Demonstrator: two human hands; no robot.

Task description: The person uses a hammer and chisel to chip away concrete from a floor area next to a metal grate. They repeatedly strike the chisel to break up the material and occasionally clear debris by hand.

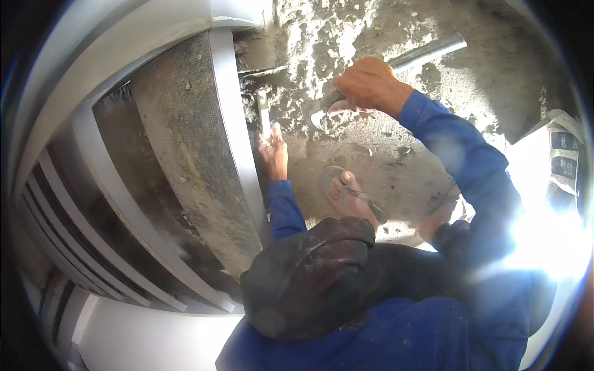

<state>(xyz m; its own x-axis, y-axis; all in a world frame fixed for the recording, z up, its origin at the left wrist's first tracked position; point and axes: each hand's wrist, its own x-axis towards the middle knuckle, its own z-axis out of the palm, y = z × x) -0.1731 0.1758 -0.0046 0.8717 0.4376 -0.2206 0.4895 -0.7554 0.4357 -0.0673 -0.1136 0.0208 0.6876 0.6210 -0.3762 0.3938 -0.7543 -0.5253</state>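
Note:
My right hand (374, 86) is wrapped round a shiny round metal bar or pipe (433, 52), held above the rough floor. The bar's longer part points to the upper right, and a short dark end shows beyond the fingers. A small pale curved piece (318, 120) shows just below this hand; I cannot tell whether it belongs to the bar. My left hand (274, 154) is low beside the step's edge, its fingers closed on a narrow, flat, pale chisel-like tool (263, 108). That tool points away from me, toward crumbled grey material.
Stairs with pale edges (232, 105) and a textured tread (185, 117) rise on the left. Rough grey floor (396, 142) with loose crumbs lies ahead. My sandalled feet (352, 195) are close below my hands. A paper sack (563, 154) stands at right, beside strong glare.

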